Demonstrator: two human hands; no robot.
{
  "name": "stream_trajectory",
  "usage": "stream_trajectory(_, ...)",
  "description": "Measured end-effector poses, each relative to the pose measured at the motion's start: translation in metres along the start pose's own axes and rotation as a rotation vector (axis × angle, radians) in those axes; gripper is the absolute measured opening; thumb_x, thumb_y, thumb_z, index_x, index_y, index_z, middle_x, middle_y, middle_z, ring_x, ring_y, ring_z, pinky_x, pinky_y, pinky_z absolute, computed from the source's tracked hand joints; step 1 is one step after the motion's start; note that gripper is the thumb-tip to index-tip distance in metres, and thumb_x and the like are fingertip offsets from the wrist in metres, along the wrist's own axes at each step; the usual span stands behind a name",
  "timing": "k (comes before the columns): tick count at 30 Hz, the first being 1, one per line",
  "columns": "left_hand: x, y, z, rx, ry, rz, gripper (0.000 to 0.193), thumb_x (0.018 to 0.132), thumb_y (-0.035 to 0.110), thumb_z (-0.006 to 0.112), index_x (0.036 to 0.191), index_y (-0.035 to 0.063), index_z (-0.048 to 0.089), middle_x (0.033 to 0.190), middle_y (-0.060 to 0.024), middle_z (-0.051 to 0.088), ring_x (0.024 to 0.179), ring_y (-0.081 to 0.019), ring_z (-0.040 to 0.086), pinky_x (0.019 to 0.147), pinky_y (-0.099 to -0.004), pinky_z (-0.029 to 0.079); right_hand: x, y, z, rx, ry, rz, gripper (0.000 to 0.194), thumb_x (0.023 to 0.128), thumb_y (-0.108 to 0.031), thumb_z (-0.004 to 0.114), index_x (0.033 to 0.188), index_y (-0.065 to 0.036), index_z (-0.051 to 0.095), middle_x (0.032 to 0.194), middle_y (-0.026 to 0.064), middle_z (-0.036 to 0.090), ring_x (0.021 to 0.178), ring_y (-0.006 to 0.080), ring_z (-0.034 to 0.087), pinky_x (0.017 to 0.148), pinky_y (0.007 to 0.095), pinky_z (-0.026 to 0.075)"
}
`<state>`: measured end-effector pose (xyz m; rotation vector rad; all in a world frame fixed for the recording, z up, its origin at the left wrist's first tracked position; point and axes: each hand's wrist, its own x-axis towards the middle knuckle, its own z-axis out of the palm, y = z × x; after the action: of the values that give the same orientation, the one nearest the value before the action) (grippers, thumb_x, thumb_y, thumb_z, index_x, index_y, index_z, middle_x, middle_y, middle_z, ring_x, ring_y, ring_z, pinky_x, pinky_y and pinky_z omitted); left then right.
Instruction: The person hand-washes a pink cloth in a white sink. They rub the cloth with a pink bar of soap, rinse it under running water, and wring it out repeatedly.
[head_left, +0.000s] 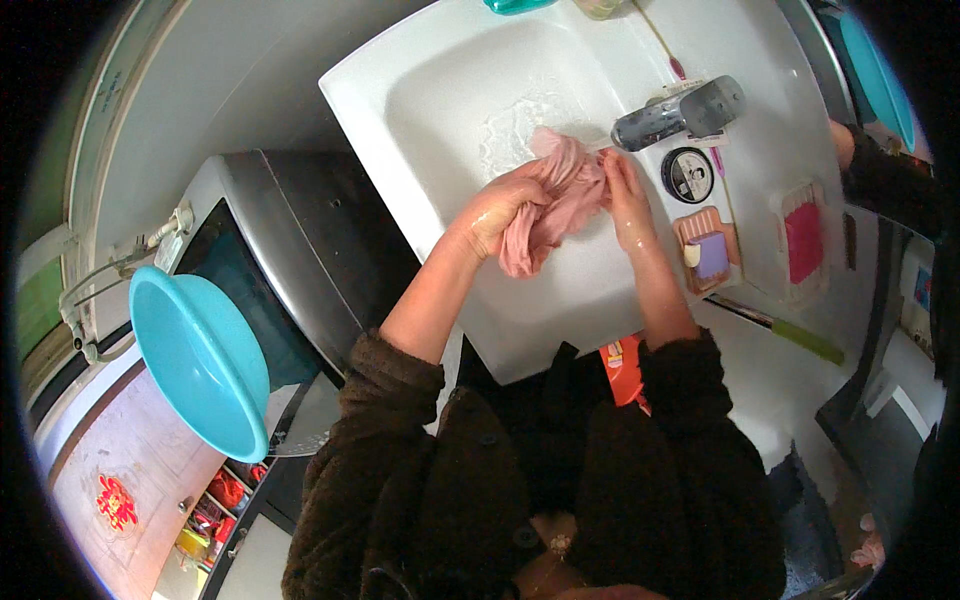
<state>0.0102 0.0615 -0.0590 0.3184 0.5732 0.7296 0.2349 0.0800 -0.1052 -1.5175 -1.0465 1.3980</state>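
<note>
A wet pink cloth (559, 199) is bunched up over a white sink basin (442, 180), near the faucet. My left hand (502, 206) grips its left side, fingers curled into the folds. At the cloth's right edge is my right hand (628, 199), fingers closed on it near the spout. The dark grey faucet (675, 112) points over the basin from the right rim. Some water with bubbles lies at the bottom of the basin. The lower folds of the cloth hang over the basin.
On the sink's right ledge are a round black tin (688, 175) and a pink soap dish (703, 274) holding purple soap (709, 253). A turquoise plastic basin (199, 360) rests on a washing machine (292, 232) at the left. A mirror (885, 300) stands along the right.
</note>
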Motion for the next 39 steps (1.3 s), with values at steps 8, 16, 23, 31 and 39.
stream_trajectory(8, -0.011, -0.032, -0.008, 0.3, 0.753, 0.147, 0.051, 0.093, 0.003, 0.051, 0.141, -0.0124, 0.039, 0.124, -0.0204, 0.059, 0.108, -0.0257, 0.062, 0.09, -0.0335, 0.053, 0.035, -0.001, 0.031, -1.068, -0.086, -0.633, 0.054, 0.092, -0.03, 0.064, 0.14, -0.011, 0.049, 0.138, 0.0202, 0.053, 0.12, 0.0397, 0.055, 0.1, 0.048, 0.044)
stream_trajectory(16, -0.02, -0.05, -0.01, 0.081, 0.709, 0.191, 0.052, 0.093, 0.0, 0.046, 0.143, -0.0076, 0.037, 0.131, -0.0186, 0.055, 0.119, -0.0273, 0.056, 0.096, -0.0349, 0.048, 0.051, 0.026, 0.061, -1.442, -0.248, -0.911, 0.066, 0.086, -0.041, 0.067, 0.145, -0.016, 0.049, 0.157, 0.0138, 0.034, 0.141, 0.0398, 0.035, 0.117, 0.054, 0.025)
stream_trajectory(23, -0.025, -0.06, -0.016, -0.036, 0.509, 0.027, 0.053, 0.093, 0.006, 0.046, 0.146, 0.0048, 0.039, 0.132, -0.0135, 0.046, 0.121, -0.027, 0.047, 0.1, -0.036, 0.043, 0.051, 0.019, 0.056, -1.466, -0.33, -0.848, 0.067, 0.08, -0.036, 0.074, 0.139, -0.013, 0.054, 0.155, 0.0157, 0.035, 0.143, 0.0394, 0.031, 0.115, 0.0532, 0.03)
stream_trajectory(31, 0.009, -0.047, -0.016, -0.485, 0.636, -0.162, 0.037, 0.102, 0.025, 0.043, 0.131, 0.0031, 0.048, 0.119, -0.0158, 0.051, 0.114, -0.0354, 0.049, 0.093, -0.0522, 0.048, 0.041, 0.022, 0.075, -1.038, 0.006, -0.576, 0.046, 0.084, -0.03, 0.074, 0.123, -0.011, 0.06, 0.128, 0.0118, 0.055, 0.109, 0.034, 0.057, 0.092, 0.0479, 0.046)
stream_trajectory(39, 0.064, -0.049, -0.096, 0.735, -0.061, 0.39, 0.051, 0.102, 0.053, 0.04, 0.122, 0.0104, 0.059, 0.125, -0.0117, 0.061, 0.115, -0.0338, 0.057, 0.094, -0.051, 0.048, -0.055, -0.007, 0.107, -0.533, -0.176, -0.541, 0.023, 0.089, -0.026, 0.069, 0.099, -0.007, 0.061, 0.096, 0.0119, 0.063, 0.084, 0.0323, 0.063, 0.077, 0.0429, 0.052)
